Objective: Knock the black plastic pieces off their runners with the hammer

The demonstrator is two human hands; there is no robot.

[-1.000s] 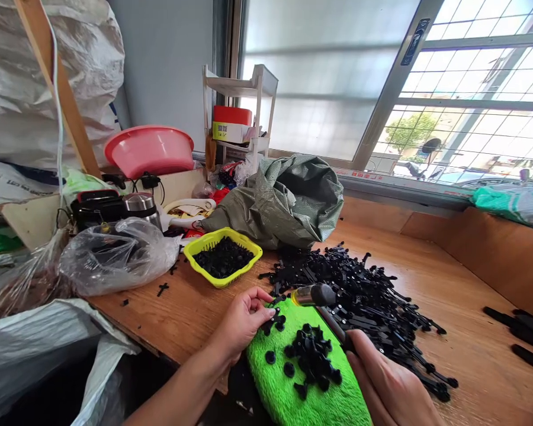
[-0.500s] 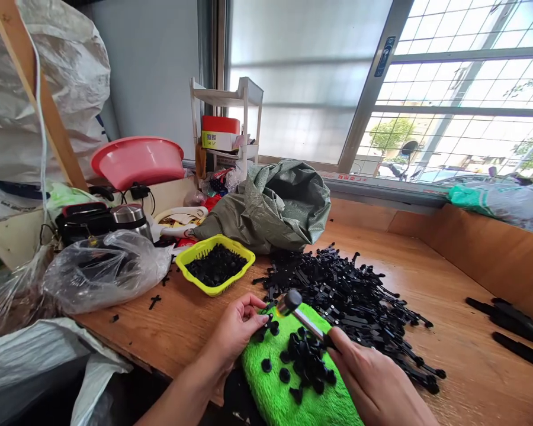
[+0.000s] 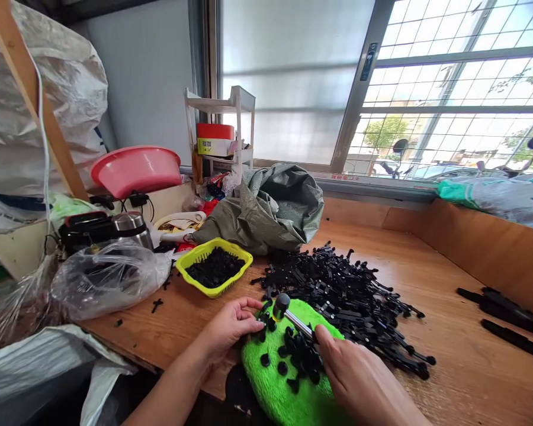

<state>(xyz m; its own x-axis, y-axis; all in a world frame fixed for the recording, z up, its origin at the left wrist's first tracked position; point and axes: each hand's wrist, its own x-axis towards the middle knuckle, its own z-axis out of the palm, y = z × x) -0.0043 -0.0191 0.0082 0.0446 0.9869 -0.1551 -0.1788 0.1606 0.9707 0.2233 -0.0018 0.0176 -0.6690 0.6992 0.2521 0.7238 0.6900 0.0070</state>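
My right hand [image 3: 350, 361] is wrapped round the handle of a small mallet [image 3: 297, 322] with a dark head and a metal shaft. The mallet head is over the upper left part of a fluffy green cloth [image 3: 266, 384], beside my left hand [image 3: 235, 325]. The left thumb and fingers pinch a small black part [image 3: 263, 322] at the cloth's edge. A heap of small black pieces [image 3: 304, 355] and a few single round ones lie on the cloth. Behind it spreads a large pile of black jointed parts [image 3: 337, 290].
A yellow basket [image 3: 215, 291] of black pieces stands behind my left hand. Further back is a grey-green sack [image 3: 266, 219]. Clear plastic bags [image 3: 111, 278] and a steel flask [image 3: 133, 228] are at the left. Long black items [image 3: 510, 337] lie at the right.
The view has shifted slightly. The mallet head has moved a little left, nearer the fingers of my left hand. Both hands keep their hold.
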